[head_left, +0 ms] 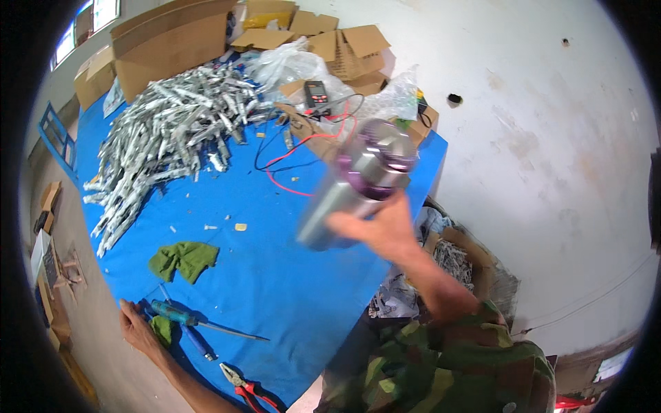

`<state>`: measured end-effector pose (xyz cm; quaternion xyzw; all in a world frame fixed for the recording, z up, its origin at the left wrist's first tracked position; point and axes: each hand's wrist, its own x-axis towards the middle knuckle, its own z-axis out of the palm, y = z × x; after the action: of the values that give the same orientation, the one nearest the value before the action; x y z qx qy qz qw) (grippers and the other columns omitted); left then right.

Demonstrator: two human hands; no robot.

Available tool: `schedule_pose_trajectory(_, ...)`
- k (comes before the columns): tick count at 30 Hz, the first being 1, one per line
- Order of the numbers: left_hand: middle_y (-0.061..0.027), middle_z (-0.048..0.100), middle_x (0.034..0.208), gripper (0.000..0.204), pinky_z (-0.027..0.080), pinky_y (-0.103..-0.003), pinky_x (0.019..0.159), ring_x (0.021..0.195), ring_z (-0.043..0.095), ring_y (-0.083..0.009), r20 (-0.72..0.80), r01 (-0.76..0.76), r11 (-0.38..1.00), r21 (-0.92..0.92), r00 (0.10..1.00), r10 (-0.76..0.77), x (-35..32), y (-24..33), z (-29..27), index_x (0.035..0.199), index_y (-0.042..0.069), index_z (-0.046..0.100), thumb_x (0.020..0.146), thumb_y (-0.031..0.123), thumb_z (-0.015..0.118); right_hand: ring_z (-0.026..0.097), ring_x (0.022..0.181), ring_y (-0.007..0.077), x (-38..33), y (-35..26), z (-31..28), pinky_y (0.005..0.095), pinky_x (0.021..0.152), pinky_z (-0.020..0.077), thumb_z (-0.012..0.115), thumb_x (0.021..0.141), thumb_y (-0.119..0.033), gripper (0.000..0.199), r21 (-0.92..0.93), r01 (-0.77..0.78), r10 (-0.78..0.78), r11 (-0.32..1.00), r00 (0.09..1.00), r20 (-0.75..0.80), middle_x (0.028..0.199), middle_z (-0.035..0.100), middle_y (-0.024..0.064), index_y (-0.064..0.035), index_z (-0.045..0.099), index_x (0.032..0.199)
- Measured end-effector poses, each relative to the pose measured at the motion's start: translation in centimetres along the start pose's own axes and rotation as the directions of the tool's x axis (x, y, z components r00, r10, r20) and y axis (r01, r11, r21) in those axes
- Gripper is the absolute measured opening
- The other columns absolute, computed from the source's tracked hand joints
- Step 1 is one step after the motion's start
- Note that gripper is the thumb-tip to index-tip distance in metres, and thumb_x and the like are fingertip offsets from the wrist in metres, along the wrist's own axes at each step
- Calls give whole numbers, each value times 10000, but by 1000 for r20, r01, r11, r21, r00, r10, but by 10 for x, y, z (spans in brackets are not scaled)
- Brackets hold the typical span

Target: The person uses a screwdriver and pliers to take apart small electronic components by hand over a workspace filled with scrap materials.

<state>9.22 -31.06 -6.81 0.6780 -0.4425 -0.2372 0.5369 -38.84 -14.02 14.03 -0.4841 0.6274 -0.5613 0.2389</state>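
Observation:
My right hand [384, 228] is closed around a steel vacuum flask [334, 206] with purple bands near its top. The flask is tilted above the blue-covered table [268, 261], its top toward the far right, and blurred by motion. At the table's left edge rests my left hand [140, 329], fingers stretched out and partly hidden. Beside it lie a screwdriver with a teal handle [175, 314], a blue-handled tool [198, 342] and a small green cloth [162, 329]. Nearer me are red-handled pliers [246, 389]. Farther off lies a larger green cloth [184, 260].
A big heap of silvery, wrapped slender pieces [182, 117] covers the far left. A multimeter [317, 96] with red and black leads sits at the back, among plastic bags [292, 65] and cardboard boxes [172, 41]. A white wall [530, 138] stands on the right.

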Motion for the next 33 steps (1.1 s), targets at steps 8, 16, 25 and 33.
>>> schedule_pose_trajectory(8,-93,723,996,627,474,-324,755,861,591,-157,-50,-46,999,14,998,47,10,-17,2,1108,-22,735,1066,582,574,690,971,181,13,94,-206,368,882,576,879,847,-197,467,-303,-115,-82,946,819,-568,1083,724,96,-14,642,1205)
schedule_pose_trajectory(16,-81,719,1007,631,463,-319,786,868,568,-154,-47,10,1000,-29,999,-11,3,-6,-23,1179,-31,719,1064,574,584,693,998,228,103,169,-284,400,918,552,916,791,-274,605,-311,-56,-198,949,663,-722,1123,710,138,-9,604,1237)
schedule_pose_trajectory(25,-76,705,999,603,473,-303,761,836,564,-149,-112,69,998,-8,991,-70,3,3,1,1150,-27,720,1066,557,595,705,1011,261,124,211,-329,417,928,559,928,748,-379,717,-351,-283,-115,892,610,-784,1151,707,159,-2,586,1253)
schedule_pose_trajectory(33,-67,708,987,638,465,-313,785,858,547,-149,-126,45,998,-35,991,-49,-10,18,4,1142,-21,729,1052,595,592,691,980,229,130,209,-319,396,895,571,939,772,-385,695,-312,-189,-113,931,664,-739,1101,701,150,16,591,1221)
